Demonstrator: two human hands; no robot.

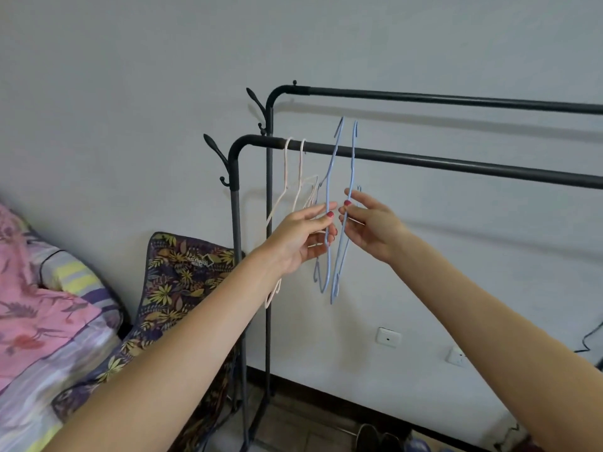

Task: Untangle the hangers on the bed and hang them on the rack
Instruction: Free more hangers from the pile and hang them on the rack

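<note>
At frame centre, the left hand (301, 238) pinches one blue hanger (327, 203) and the right hand (370, 228) pinches another blue hanger (351, 177), both before the rack's front rail (456, 164), beside two hung cream hangers (293, 187).

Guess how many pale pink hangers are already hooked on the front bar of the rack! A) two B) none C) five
A: two pale pink hangers have their hooks over the front bar, left of the two blue hangers that the hands hold.
</note>
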